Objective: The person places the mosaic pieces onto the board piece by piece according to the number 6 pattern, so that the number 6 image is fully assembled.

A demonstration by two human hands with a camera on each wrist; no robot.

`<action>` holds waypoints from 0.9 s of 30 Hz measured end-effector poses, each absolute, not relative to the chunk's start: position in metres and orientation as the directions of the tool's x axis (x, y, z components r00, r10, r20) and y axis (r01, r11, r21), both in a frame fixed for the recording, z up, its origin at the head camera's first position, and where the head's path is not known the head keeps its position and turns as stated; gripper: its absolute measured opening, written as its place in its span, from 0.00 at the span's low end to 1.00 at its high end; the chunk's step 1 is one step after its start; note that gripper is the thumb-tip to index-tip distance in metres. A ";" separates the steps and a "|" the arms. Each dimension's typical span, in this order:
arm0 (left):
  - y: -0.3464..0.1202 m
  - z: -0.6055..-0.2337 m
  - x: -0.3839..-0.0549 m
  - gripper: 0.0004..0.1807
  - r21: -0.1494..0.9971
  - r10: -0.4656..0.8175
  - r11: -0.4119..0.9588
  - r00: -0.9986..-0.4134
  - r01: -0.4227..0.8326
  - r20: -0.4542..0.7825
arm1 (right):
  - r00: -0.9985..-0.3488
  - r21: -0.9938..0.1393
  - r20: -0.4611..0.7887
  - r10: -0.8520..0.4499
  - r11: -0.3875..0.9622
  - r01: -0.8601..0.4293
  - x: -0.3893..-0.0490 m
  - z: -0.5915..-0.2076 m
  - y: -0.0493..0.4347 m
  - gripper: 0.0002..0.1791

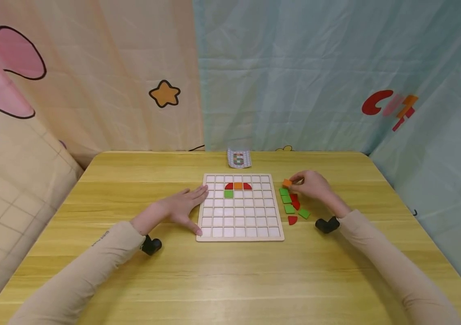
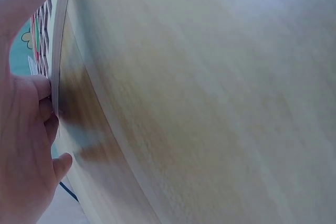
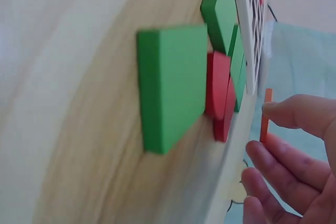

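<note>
An orange square tile (image 1: 286, 183) is pinched between thumb and fingers of the right hand (image 1: 311, 184), to the right of the white grid board (image 1: 239, 212). In the right wrist view the tile (image 3: 265, 115) appears edge-on. The left hand (image 1: 183, 208) rests at the board's left edge, fingers spread, with thumb near the lower corner. On the board's second row, an orange square (image 1: 238, 185) sits between two red quarter-round tiles, and a green square (image 1: 228, 193) lies below the left red one.
Several loose green squares (image 1: 289, 208) and red quarter-round tiles (image 1: 292, 220) lie right of the board, some touching or overlapping. Behind the board is a small paper card (image 1: 239, 158) with a printed pattern. Curtains (image 1: 287, 76) hang beyond the wooden table (image 1: 222, 280).
</note>
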State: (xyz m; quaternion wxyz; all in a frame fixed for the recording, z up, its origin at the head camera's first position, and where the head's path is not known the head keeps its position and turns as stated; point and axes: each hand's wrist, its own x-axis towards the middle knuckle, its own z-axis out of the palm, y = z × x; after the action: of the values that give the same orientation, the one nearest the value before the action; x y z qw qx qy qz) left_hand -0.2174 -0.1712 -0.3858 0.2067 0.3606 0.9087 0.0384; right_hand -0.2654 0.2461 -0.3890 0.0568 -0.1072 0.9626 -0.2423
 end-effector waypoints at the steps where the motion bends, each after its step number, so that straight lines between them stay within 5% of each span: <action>1: -0.171 -0.386 -0.218 0.67 0.221 0.671 0.737 -0.654 0.638 -0.349 | -0.971 -0.471 -0.041 -0.234 0.862 -0.188 -0.264 -0.389 0.245 0.19; 27: -0.172 -0.392 -0.220 0.67 0.242 0.667 0.743 -0.663 0.624 -0.340 | -0.935 -0.508 0.059 -0.349 0.796 -0.329 -0.246 -0.390 0.186 0.17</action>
State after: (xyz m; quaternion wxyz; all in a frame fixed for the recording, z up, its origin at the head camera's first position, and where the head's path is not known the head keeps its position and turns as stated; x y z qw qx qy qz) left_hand -0.2201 -0.1721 -0.3919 0.2070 0.3547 0.9103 0.0522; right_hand -0.2461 0.1858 -0.3904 0.0189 -0.1791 0.9473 -0.2648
